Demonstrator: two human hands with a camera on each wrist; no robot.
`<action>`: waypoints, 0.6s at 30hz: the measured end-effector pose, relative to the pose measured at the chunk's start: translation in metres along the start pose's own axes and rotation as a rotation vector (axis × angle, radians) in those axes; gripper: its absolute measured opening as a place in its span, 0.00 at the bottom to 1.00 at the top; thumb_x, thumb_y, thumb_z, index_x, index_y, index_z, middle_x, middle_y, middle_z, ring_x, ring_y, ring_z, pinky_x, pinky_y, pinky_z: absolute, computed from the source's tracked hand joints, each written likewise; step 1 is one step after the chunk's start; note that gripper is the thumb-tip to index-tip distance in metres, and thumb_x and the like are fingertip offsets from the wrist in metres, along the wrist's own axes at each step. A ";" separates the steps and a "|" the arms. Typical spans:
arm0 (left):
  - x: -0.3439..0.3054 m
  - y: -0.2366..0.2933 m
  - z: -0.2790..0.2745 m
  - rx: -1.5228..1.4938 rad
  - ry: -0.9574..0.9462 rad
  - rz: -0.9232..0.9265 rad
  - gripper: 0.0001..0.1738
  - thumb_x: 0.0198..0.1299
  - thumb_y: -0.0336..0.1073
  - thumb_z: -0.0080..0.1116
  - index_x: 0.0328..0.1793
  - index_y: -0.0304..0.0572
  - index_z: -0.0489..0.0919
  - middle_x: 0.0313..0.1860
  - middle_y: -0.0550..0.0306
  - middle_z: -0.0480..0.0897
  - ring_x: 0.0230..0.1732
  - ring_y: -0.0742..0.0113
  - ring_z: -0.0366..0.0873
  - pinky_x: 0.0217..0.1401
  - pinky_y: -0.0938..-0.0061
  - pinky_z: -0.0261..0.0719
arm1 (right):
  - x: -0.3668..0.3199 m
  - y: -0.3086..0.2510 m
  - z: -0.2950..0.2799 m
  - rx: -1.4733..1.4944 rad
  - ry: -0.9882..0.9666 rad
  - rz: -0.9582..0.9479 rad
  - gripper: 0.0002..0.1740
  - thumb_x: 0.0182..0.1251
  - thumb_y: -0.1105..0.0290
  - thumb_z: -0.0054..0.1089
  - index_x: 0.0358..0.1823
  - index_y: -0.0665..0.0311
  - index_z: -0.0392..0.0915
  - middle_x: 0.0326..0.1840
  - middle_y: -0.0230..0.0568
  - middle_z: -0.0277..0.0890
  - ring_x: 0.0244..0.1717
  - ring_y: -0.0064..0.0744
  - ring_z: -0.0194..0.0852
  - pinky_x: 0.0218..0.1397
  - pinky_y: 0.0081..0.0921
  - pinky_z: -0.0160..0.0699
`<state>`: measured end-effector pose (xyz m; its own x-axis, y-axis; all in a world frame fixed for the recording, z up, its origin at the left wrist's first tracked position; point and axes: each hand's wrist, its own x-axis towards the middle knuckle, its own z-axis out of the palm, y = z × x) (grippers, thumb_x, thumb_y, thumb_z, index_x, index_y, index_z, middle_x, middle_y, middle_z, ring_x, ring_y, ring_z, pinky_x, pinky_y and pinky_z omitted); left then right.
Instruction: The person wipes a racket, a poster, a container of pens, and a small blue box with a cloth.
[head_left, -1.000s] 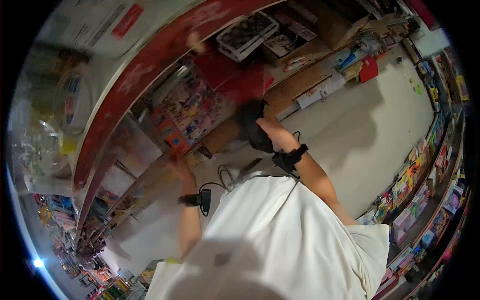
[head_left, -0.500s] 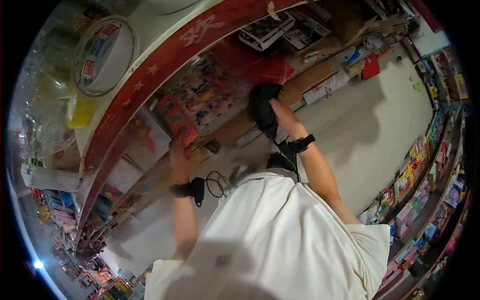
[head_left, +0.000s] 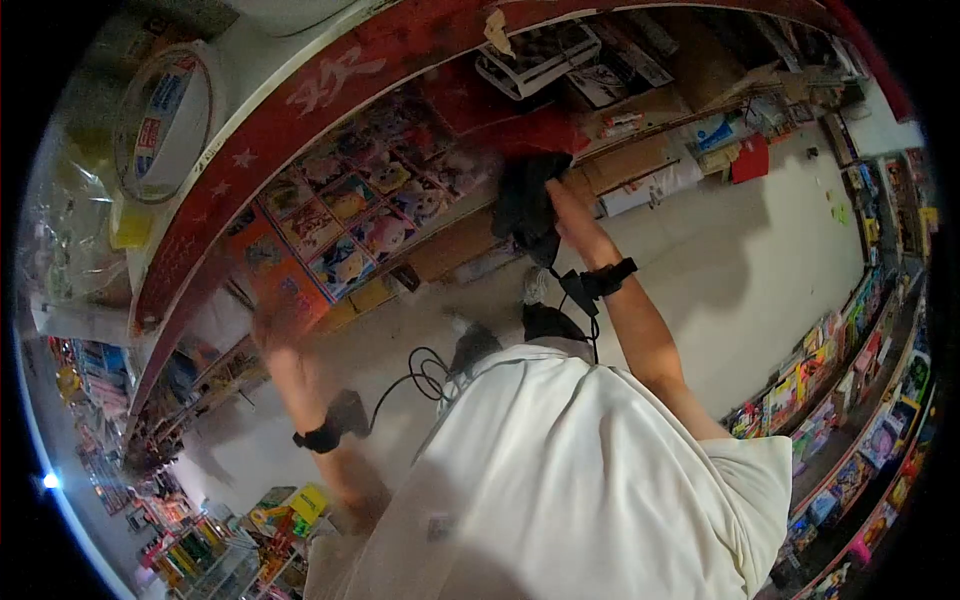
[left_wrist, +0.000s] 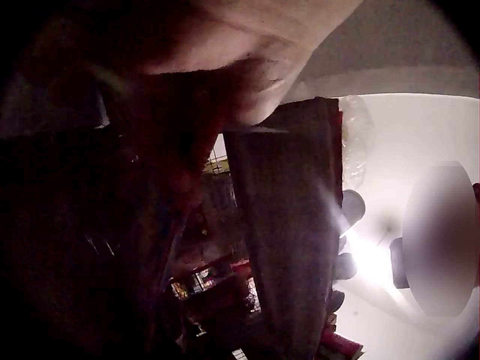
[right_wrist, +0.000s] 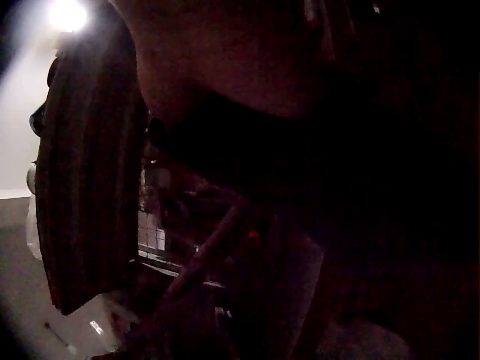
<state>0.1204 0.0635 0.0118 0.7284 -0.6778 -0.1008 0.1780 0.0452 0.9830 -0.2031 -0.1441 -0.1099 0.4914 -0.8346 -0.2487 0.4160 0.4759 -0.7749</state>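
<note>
In the head view, my right hand (head_left: pixel 577 218) grips a soft, dark black bundle (head_left: pixel 528 200) that looks like cloth, beside the lower shelf. My left hand (head_left: pixel 285 340) is motion-blurred near the orange edge of a sheet of colourful cartoon cards (head_left: pixel 365 210) lying on that shelf; its fingers are not distinct. The left wrist view shows part of the left hand (left_wrist: pixel 247 82), its fingers lost in shadow. Very dark in the right wrist view, the right hand (right_wrist: pixel 225 67) has the black bundle below it.
A red curved counter edge (head_left: pixel 270 130) with white lettering runs above the shelf. On top of it stands a roll of tape (head_left: pixel 165 120). Black-and-white boxes (head_left: pixel 540 60) lie farther along the shelf. Packed display shelves (head_left: pixel 850 400) line the right side, across the pale floor (head_left: pixel 690 270).
My left hand has moved left and slightly down along the orange edge of the card sheet. My right hand, still holding the black bundle, has shifted slightly up and right.
</note>
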 end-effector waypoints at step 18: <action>-0.063 -0.038 -0.043 0.116 -0.170 -0.071 0.24 0.63 0.26 0.58 0.65 0.35 0.66 0.58 0.54 0.75 0.58 0.66 0.74 0.62 0.70 0.71 | 0.007 0.041 -0.046 0.060 0.203 -0.144 0.28 0.76 0.56 0.45 0.70 0.62 0.60 0.70 0.38 0.62 0.67 0.36 0.63 0.70 0.34 0.65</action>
<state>0.0964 0.1357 -0.0254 0.5930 -0.7906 -0.1529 0.1405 -0.0854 0.9864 -0.2181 -0.1429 -0.1701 0.2624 -0.9308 -0.2546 0.5182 0.3585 -0.7765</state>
